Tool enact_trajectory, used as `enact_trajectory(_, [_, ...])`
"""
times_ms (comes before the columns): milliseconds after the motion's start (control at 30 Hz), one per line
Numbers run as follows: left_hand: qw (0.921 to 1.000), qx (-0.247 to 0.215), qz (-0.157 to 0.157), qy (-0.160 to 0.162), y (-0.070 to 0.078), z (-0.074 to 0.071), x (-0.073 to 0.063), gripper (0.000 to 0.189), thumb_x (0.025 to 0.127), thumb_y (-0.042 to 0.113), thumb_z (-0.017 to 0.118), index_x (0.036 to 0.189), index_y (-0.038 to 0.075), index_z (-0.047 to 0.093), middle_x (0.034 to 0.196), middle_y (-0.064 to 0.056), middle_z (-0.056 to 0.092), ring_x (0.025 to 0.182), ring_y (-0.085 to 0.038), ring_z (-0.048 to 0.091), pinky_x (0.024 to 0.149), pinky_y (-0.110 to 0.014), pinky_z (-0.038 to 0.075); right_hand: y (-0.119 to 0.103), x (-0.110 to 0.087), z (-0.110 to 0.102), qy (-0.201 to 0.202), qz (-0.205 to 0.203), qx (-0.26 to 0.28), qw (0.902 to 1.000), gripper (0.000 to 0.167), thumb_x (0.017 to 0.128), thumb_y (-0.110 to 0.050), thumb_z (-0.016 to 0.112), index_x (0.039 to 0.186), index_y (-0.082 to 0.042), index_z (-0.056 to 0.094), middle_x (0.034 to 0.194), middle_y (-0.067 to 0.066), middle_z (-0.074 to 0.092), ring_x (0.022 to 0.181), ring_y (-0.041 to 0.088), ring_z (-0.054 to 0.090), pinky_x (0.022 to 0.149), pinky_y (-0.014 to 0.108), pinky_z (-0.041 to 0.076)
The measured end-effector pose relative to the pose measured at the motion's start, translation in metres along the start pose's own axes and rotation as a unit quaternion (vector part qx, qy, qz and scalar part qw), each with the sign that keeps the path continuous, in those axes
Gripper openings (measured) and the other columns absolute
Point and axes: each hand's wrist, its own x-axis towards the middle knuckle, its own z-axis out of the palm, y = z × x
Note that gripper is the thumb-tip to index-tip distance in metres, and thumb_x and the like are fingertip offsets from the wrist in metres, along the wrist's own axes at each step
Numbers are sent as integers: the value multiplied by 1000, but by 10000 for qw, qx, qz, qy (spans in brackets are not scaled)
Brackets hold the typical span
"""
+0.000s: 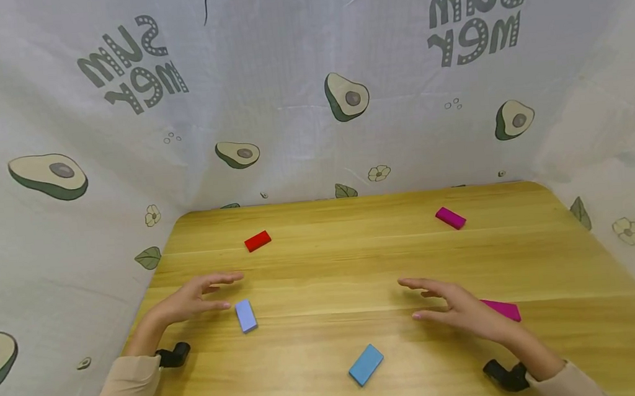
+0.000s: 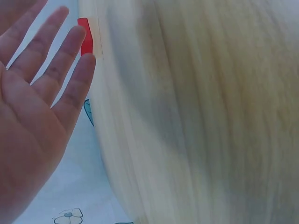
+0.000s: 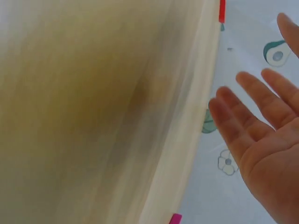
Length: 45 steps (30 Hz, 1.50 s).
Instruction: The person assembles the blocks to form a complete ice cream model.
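My left hand (image 1: 193,299) hovers over the left side of the wooden table, fingers extended and holding nothing. Just right of its thumb lies a lavender block (image 1: 245,316), and a red block (image 1: 257,241) lies farther back. On the right, my right hand (image 1: 455,305) is also raised above the table with straight, spread fingers and nothing in it. Its wrist partly hides a magenta block (image 1: 502,309). Nearer the front, between the hands, is a blue block (image 1: 366,364). A darker magenta block (image 1: 450,218) lies toward the back right.
The wooden table (image 1: 322,260) has rounded far corners. Behind it and along both sides hangs a white curtain (image 1: 283,51) printed with avocados, leaves and mirrored lettering. Each wrist wears a black camera mount, one on the left (image 1: 174,355) and one on the right (image 1: 506,376).
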Motion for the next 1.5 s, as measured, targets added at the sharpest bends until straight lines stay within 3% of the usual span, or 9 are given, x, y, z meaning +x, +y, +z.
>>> enact_trajectory(133, [9998, -32, 103, -171, 0, -1, 3, 55, 90, 7, 73, 138, -9, 52, 141, -23, 53, 126, -45, 50, 101, -64, 40, 1, 2, 4, -235, -390, 335, 9984, 55, 95, -20, 71, 142, 2, 51, 140, 20, 55, 125, 32, 55, 96, 47, 51])
enact_trajectory(300, [9994, -73, 206, -284, 1, 0, 6, 51, 89, 5, 74, 134, -11, 55, 135, -26, 57, 122, -43, 54, 99, -60, 43, 2, 6, 10, -509, -593, 700, 9945, 53, 93, -15, 72, 137, 5, 53, 135, 23, 58, 121, 37, 57, 95, 46, 52])
enact_trajectory(567, [9984, -231, 152, -502, 0, 2, 12, 51, 87, 4, 75, 133, -8, 57, 135, -23, 58, 126, -38, 53, 104, -52, 43, 1, 12, 22, -873, -488, 919, 9907, 51, 91, -18, 75, 134, 3, 57, 132, 19, 61, 117, 34, 60, 94, 44, 53])
enact_trajectory(733, [9981, -183, 174, -553, -2, 2, 16, 46, 89, 1, 73, 132, -7, 59, 135, -21, 59, 127, -29, 55, 105, -47, 44, 0, 17, 28, -1165, -473, 1217, 9846, 49, 91, -15, 74, 133, 4, 57, 132, 20, 61, 118, 35, 60, 96, 42, 52])
enact_trajectory(1000, [9962, -386, -18, -782, -2, 0, 20, 46, 89, 1, 73, 133, -5, 60, 136, -20, 58, 127, -15, 53, 106, -38, 44, -5, 22, 35, -1433, -531, 1263, 9801, 47, 91, -16, 75, 132, 1, 59, 131, 16, 62, 119, 30, 60, 97, 40, 52])
enact_trajectory(1500, [9953, -405, 95, -870, -8, -4, 22, 39, 89, 1, 72, 127, -5, 64, 132, -20, 62, 126, -21, 55, 103, -34, 47, -14, 34, 45, -1634, -558, 1384, 9752, 46, 91, -21, 74, 131, -3, 61, 129, 12, 63, 119, 26, 60, 96, 38, 52])
